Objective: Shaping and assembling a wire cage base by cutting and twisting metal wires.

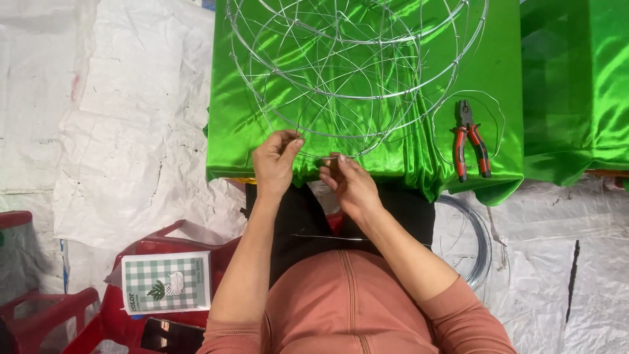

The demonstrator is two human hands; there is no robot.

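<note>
A round frame of thin silver wire [347,72] lies on a table draped in shiny green cloth [229,131]. My left hand [275,160] pinches the frame's near rim between thumb and fingers. Just to its right, my right hand [347,180] grips a thin wire at the same rim, fingers curled. A strand of wire runs from my hands back across my lap [327,238].
Red-handled pliers [469,139] lie on the cloth at the right, inside a loose wire loop. A coil of wire [481,242] sits on the floor by my right side. Red plastic stools [39,314], a checked booklet [166,282] and a phone [171,335] are at lower left. White sheeting covers the floor.
</note>
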